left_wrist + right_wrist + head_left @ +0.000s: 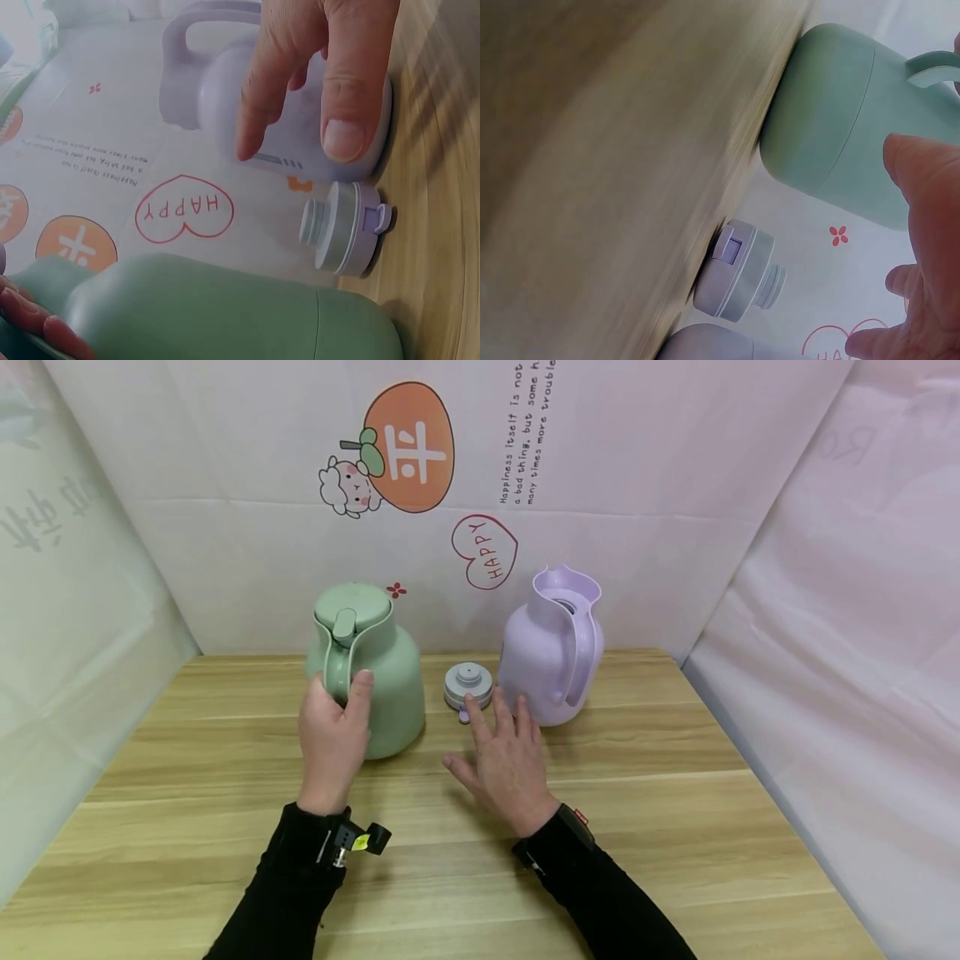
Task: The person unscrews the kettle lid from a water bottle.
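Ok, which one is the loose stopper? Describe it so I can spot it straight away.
Start at the wooden table and find the two jugs near the back wall: the green jug and the lilac jug. The stopper stands in the gap between them, just beyond the right hand. It is the only small grey round piece, with a lilac tab.

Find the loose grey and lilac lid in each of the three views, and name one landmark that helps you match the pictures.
Head view: the lid stands on the table, centre, between the green jug and the lilac jug.
Left wrist view: the lid is right of centre, below the right hand.
Right wrist view: the lid is at lower centre.
Shared landmark: the green jug, seen in all three.
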`<state>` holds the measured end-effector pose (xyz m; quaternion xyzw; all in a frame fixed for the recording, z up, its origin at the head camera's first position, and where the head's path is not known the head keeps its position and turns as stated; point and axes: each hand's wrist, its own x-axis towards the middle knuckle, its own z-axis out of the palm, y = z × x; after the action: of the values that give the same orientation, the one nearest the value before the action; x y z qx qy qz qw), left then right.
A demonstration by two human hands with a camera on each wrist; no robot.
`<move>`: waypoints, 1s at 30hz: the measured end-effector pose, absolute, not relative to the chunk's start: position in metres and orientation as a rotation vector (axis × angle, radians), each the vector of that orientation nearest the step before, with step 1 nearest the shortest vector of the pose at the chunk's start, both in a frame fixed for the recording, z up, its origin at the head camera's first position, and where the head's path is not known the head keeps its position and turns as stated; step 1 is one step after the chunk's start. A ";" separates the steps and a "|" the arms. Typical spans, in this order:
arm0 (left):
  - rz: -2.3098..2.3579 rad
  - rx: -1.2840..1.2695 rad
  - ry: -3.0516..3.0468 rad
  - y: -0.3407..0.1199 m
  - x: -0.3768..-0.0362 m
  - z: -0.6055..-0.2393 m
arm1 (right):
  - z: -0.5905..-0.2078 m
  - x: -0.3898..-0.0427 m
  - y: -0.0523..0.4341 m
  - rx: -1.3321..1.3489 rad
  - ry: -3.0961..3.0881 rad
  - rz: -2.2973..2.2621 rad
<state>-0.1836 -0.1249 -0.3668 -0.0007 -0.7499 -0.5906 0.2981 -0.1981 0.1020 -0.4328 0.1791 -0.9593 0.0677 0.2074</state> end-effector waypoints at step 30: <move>-1.509 -0.031 -1.948 -0.115 -0.176 -0.368 | -0.417 -0.208 0.106 0.535 -2.540 0.185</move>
<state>-0.1762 -0.1154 -0.3679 -0.0118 -0.7456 -0.5775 0.3323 -0.2084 0.1056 -0.4174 0.1983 -0.9407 0.0684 0.2665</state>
